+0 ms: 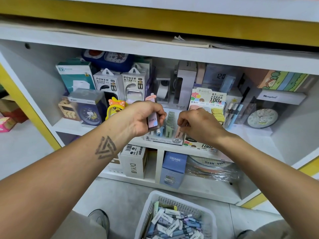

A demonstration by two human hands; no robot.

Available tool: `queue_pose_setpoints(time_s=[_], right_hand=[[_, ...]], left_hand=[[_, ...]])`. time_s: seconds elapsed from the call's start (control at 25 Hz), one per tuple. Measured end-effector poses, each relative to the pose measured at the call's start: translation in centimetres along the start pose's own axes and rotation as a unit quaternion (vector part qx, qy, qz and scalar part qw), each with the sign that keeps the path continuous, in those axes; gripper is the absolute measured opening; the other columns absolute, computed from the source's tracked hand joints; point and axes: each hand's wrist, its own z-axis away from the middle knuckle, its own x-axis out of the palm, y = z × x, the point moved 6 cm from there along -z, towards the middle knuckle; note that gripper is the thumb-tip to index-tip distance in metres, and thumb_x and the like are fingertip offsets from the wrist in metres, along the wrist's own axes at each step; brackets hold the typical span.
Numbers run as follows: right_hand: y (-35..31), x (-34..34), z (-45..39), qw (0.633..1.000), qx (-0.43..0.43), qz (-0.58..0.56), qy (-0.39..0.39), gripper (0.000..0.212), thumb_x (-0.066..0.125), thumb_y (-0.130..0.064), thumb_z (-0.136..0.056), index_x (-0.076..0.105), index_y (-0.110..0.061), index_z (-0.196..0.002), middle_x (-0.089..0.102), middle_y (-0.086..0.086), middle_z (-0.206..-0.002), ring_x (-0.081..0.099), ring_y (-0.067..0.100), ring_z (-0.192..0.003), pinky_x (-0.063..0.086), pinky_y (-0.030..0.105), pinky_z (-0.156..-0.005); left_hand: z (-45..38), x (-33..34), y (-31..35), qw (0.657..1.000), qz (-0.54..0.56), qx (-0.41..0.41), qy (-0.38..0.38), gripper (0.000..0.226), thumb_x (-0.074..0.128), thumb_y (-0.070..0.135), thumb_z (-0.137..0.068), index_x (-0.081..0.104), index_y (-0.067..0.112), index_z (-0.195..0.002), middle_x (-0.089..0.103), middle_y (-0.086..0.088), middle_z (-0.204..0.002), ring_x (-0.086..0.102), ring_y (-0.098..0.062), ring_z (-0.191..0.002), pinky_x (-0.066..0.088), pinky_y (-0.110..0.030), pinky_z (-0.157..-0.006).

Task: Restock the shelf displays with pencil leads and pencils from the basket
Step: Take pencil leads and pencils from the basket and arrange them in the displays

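Note:
My left hand (143, 116) grips a small bunch of pink pencil lead cases (153, 116), held upright in front of the shelf. Just right of it, my right hand (198, 125) has its fingers curled down over the lead display box (165, 138), which holds green, blue and pink cases in rows; whether it pinches a case I cannot tell. To the right stands a second display (208, 100) marked 0.7 HB 100. A white plastic basket (174, 202) on the floor below holds several lead cases and pencils.
Power bank boxes (120, 83), clocks (89, 114), a yellow duck toy (114, 107) and a tape dispenser fill the shelf behind. A pen holder (234, 112) stands right of the displays. Boxes fill the lower shelf. My shoes sit beside the basket.

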Motion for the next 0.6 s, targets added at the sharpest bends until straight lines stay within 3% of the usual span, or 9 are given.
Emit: queue_pose_setpoints(time_s=[0.24,0.32,0.44,0.52,0.6], right_hand=[[-0.5,0.4,-0.2,0.999,-0.008,0.012,-0.041,0.022,0.060,-0.012,-0.095,0.076,-0.015,-0.110,0.072,0.000,-0.107,0.066,0.020,-0.098,0.048,0.027,-0.081],[0.2,-0.7,-0.5,0.989,0.072,-0.127,0.003,0.020,0.063,-0.015,-0.096,0.074,-0.018,-0.111,0.072,-0.005,-0.104,0.066,0.013,-0.085,0.049,0.025,-0.077],[1.0,-1.5,-0.3,0.867,0.187,-0.461,0.020,0.012,0.066,-0.020,-0.096,0.074,-0.017,-0.104,0.076,0.006,-0.098,0.059,0.012,-0.063,0.044,0.024,-0.052],[1.1,-1.8,-0.1,0.823,0.183,-0.538,-0.005,0.016,0.067,-0.024,-0.095,0.076,-0.015,-0.105,0.074,0.006,-0.091,0.055,0.013,-0.067,0.040,0.022,-0.051],[1.1,-1.9,0.1,0.810,0.167,-0.562,-0.028,0.016,0.070,-0.018,-0.092,0.076,-0.011,-0.106,0.070,0.004,-0.081,0.053,0.015,-0.069,0.040,0.020,-0.051]], left_hand=[[0.1,0.2,-0.2,0.999,-0.004,-0.013,-0.042,0.015,0.052,-0.009,-0.086,0.056,0.004,-0.079,0.060,-0.015,-0.073,0.054,-0.016,-0.052,0.050,-0.019,-0.046],[0.5,0.9,-0.4,0.996,0.001,-0.027,-0.086,0.017,0.049,-0.010,-0.086,0.057,0.003,-0.081,0.061,-0.015,-0.076,0.053,-0.014,-0.052,0.048,-0.018,-0.045],[1.3,2.6,-0.8,0.986,-0.015,-0.040,-0.164,0.021,0.046,-0.011,-0.084,0.063,0.000,-0.093,0.064,-0.015,-0.079,0.051,-0.011,-0.050,0.044,-0.016,-0.046],[1.7,3.7,-1.0,0.978,-0.026,-0.036,-0.202,0.025,0.047,-0.011,-0.082,0.064,-0.003,-0.100,0.065,-0.017,-0.080,0.050,-0.011,-0.051,0.043,-0.016,-0.046],[2.1,4.4,-1.0,0.974,-0.029,-0.032,-0.221,0.028,0.052,-0.011,-0.077,0.064,-0.005,-0.102,0.065,-0.019,-0.082,0.050,-0.011,-0.053,0.043,-0.016,-0.048]])
